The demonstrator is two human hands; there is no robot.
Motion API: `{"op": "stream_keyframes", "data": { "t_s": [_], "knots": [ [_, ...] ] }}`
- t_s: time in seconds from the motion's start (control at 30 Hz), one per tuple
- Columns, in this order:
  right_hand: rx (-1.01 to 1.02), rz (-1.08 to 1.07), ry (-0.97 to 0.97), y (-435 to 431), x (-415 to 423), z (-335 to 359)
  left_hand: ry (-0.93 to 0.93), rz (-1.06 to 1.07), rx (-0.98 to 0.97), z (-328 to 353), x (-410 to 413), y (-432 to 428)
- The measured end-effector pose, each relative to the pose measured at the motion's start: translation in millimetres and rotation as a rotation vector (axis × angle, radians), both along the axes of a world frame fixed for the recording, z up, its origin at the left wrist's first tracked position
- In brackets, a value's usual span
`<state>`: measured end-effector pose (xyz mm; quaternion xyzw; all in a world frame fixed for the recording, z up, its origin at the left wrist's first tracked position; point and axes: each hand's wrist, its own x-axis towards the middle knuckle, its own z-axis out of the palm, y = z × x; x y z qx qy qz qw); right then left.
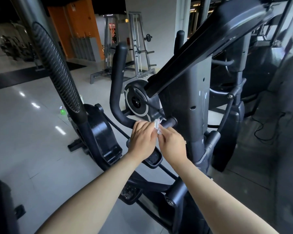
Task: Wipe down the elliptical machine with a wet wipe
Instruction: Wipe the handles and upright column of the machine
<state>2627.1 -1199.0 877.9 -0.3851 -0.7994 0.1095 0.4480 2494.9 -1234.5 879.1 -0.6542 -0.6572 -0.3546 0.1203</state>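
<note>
1. Two bare forearms, entering from the bottom edge and converging at centre frame.
2. Foot pedal point(154, 158), black, below the wrists, partly hidden by them.
3. Left hand point(142, 136), back to the camera, fingers curled, fingertips closed on the left edge of the wet wipe.
4. Right hand point(172, 143), fingers curled, thumb and forefingers pinching the wipe's right edge.
5. Wet wipe point(157, 126), white, crumpled, held between the two hands at centre frame and lying against the lower run of the handlebar.
6. Handlebar point(116, 92), black, padded, curving up and left from the hands; its stub end point(170, 122) shows just right of the wipe.
7. Elliptical machine, central column point(189, 98), dark grey, upright, with pale streaks on its right face; the console underside slants across the upper right.
8. Swing arm with ribbed grip point(57, 70), left of centre, tilted.
9. Spray bottle point(63, 111), green, on the tiled floor point(24, 132) at mid left.
10. Flywheel housing point(137, 100), black disc with a white ring, behind the handlebar.
11. Weight-plate rack point(139, 48), grey, upper centre.
12. Orange wall panel point(78, 27), upper left background.
</note>
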Motion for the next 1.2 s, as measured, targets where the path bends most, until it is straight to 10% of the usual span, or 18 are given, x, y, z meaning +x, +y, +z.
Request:
{"op": "stream_keyframes", "data": {
  "t_s": [0.27, 0.67, 0.9, 1.2],
  "knots": [
    [-0.218, -0.201, -0.126, 36.4, 11.3, 33.4, 0.008, 0.031, -0.078, 2.3, -1.9, 2.2],
    [-0.147, 0.131, 0.016, -17.1, -20.5, 22.8, -0.199, -0.139, -0.106, 5.9, -20.7, -15.2],
    [-0.287, -0.218, -0.041, -1.8, -11.8, 29.8, -0.247, -0.194, -0.147, 21.7, -31.5, -26.3],
    [-0.248, 0.162, -0.012, -24.0, -61.0, 35.6, -0.292, -0.215, -0.002, 6.6, -43.3, -34.6]
  ]
}}
